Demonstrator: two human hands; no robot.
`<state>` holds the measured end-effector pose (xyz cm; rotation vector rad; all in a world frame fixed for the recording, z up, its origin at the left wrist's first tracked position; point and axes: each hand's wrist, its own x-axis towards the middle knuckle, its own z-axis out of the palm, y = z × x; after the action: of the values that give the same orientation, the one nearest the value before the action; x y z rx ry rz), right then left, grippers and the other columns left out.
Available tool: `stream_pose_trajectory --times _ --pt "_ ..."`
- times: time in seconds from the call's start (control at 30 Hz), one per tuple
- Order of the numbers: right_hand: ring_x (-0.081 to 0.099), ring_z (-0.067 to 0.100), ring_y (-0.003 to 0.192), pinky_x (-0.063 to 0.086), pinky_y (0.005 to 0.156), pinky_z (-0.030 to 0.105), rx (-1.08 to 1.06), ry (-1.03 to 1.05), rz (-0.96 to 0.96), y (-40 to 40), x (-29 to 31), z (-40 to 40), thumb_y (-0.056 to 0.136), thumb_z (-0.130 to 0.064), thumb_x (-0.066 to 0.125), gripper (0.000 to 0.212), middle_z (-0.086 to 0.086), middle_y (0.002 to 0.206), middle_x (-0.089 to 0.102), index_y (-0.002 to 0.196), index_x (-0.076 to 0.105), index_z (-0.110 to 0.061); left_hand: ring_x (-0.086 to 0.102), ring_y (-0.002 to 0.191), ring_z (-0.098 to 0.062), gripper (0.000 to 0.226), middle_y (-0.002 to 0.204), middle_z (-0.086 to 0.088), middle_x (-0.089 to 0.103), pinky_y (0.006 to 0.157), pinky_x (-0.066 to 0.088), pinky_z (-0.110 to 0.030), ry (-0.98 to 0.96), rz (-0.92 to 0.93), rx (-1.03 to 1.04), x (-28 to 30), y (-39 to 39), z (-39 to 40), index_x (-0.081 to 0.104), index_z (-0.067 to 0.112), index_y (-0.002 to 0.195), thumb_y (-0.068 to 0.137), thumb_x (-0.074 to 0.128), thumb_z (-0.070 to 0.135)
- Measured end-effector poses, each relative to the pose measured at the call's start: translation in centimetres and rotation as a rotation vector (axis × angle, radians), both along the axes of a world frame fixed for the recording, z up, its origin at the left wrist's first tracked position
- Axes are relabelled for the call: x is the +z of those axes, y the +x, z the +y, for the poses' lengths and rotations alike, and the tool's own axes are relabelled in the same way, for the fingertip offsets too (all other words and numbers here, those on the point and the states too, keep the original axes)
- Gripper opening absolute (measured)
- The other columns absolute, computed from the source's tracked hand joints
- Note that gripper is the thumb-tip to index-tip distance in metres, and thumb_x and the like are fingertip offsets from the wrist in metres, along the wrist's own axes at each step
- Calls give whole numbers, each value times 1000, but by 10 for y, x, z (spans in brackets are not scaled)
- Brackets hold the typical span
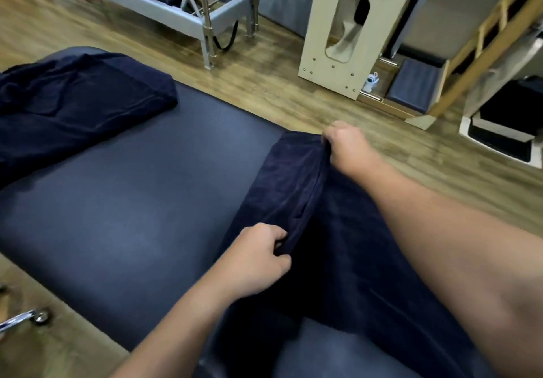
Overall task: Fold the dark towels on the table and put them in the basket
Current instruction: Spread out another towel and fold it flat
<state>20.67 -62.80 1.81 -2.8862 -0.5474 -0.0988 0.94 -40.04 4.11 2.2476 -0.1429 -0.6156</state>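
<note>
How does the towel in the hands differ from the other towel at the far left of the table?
The near towel is gripped along one edge by the left hand and right hand; the far towel is untouched. The near towel is stretched long between the hands at the table's right side; the far towel lies rumpled in a loose heap at the left. Both are dark navy and rest on the table.

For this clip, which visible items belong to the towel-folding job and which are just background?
Job:
towel being folded, gripped by left hand and right hand
second towel
padded table

Background:
metal-framed apparatus
wooden cabinet
wooden ladder
</note>
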Motion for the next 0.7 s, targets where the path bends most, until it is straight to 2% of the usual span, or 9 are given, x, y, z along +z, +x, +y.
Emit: stream_pose_trajectory --times 0.07,0.17,0.33,0.43,0.53,0.63,0.7 --pt "59 40 80 53 67 49 -37 12 -20 -20 1 -42 70 11 50 26 16 91 54 83 57 -10 62 64 -9 8 71 3 68 60 52 -26 -23 15 -41 3 -14 -38 65 15 80 79 59 20" --pt "58 38 79 52 66 48 -74 43 -36 -48 6 -98 70 13 49 32 14 90 52 79 49 -17 65 68 -15 9 73 1 69 64 56 -35 -56 25 -108 6 -33 -95 64 14 79 79 59 21" --pt "56 35 80 50 66 43 -137 64 -38 -87 11 -185 69 17 48 32 10 87 53 79 54 -12 67 66 -15 9 74 1 70 64 59 -39 -82 49 -198 9 -64 -179 64 14 80 82 60 22" --pt "57 36 81 49 65 39 -177 82 -60 -109 9 -228 66 19 48 31 13 88 55 81 59 -6 57 59 -11 10 70 -1 65 59 55 -36 -80 57 -238 7 -78 -221 59 11 75 83 60 18" --pt "58 37 81 53 68 45 -234 126 -71 -131 1 -271 63 21 46 36 14 90 57 84 61 -5 56 60 -12 12 78 -9 67 58 55 -40 -80 72 -258 7 -95 -262 60 6 82 83 59 17" --pt "58 36 87 53 71 45 -315 119 -9 -147 -7 -296 66 19 46 39 11 95 58 90 64 -7 60 69 -18 18 85 -9 65 67 56 -42 -85 83 -315 0 -106 -291 58 3 87 89 59 21" --pt "60 34 98 55 78 43 -382 9 180 -157 -11 -304 70 13 50 44 8 104 61 102 67 -12 61 85 -21 30 97 -7 64 78 56 -45 -4 53 -399 -10 -108 -298 60 7 99 94 57 36"
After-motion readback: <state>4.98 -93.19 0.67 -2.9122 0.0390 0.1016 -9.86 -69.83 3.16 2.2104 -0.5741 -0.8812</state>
